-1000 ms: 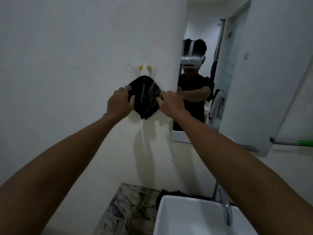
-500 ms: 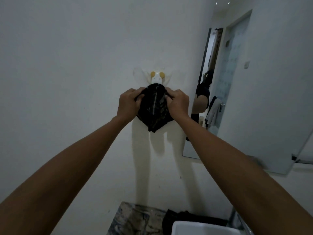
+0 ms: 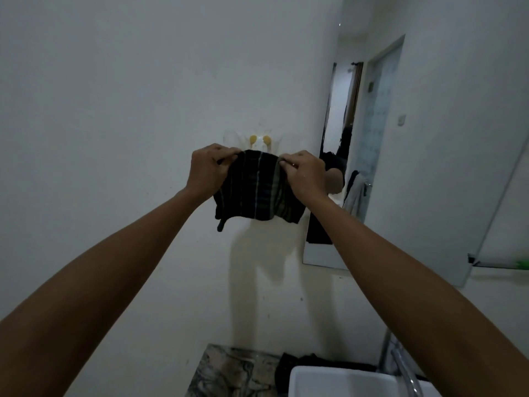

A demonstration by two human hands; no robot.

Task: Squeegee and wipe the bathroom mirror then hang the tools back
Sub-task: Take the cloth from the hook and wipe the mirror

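A dark striped cloth [image 3: 257, 190] is stretched flat against the white wall, just under a clear wall hook with two yellow knobs [image 3: 259, 140]. My left hand [image 3: 209, 170] pinches the cloth's top left corner. My right hand [image 3: 305, 174] pinches its top right corner. The cloth's lower edge hangs loose, with a small loop dangling at its bottom left. The bathroom mirror [image 3: 415, 156] is on the wall to the right. No squeegee can be made out.
A white sink [image 3: 337, 382] with a chrome tap [image 3: 403, 368] sits at the bottom right. A marbled counter [image 3: 229, 371] lies left of it, with a dark bundle [image 3: 292, 365] at the wall. A rail with something green [image 3: 522, 265] is at the far right.
The cloth was bunched narrow at the hook; now my hands have moved apart and spread it wide, its top edge sitting slightly lower under the knobs.
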